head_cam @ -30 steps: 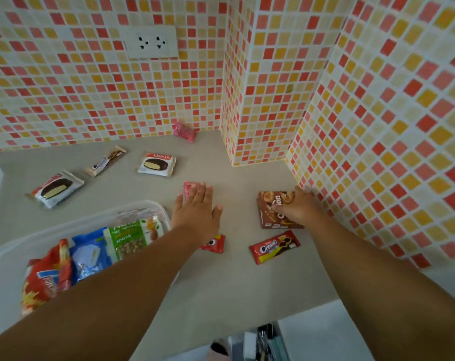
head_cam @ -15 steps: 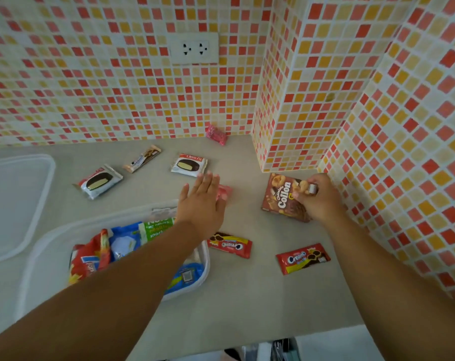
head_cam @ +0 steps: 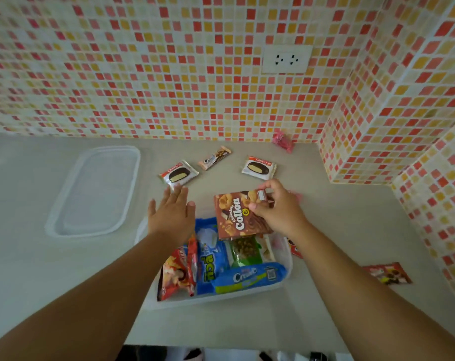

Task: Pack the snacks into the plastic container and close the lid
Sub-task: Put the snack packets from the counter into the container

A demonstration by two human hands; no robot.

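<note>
Right hand [head_cam: 276, 209] pinches the brown biscuit box [head_cam: 238, 217] above the container [head_cam: 286, 259] near the countertop's front edge. Left hand [head_cam: 171, 217] hovers beside it, fingers straight, holding nothing.

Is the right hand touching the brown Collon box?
Touching. The head view shows the right hand pinching the brown Collon box at its upper right corner, thumb on the front face, holding it above the plastic container.

The grey worktop [head_cam: 65, 269] carries a clear container [head_cam: 286, 259], its lid [head_cam: 96, 191] to the left, and loose snack packets [head_cam: 259, 168] behind.
</note>
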